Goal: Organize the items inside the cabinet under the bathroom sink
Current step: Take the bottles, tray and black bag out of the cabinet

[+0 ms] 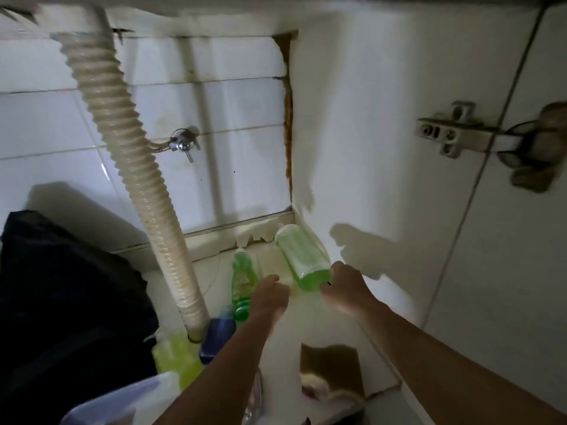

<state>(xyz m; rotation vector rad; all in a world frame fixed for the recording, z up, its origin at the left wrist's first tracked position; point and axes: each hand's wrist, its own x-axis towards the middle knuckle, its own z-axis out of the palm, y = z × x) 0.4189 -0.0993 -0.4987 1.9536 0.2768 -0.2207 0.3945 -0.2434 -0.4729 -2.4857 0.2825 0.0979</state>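
Note:
A wide clear bottle of green liquid [302, 256] lies tilted in the cabinet's back right corner. My right hand [345, 288] grips its near end. A slimmer green bottle [243, 282] lies just left of it, and my left hand [270, 297] reaches over its lower part with curled fingers; whether they hold it is hidden. A blue bottle [218, 332] and a yellow-green bottle [176, 357] sit nearer, at the foot of the drain hose.
A ribbed white drain hose [129, 167] runs down the middle left, with a metal valve [183, 144] on the tiled back wall. A dark cloth bundle [67, 302] fills the left side. A brown cardboard piece [331, 368] lies near the front. A door hinge [448, 134] sits on the right wall.

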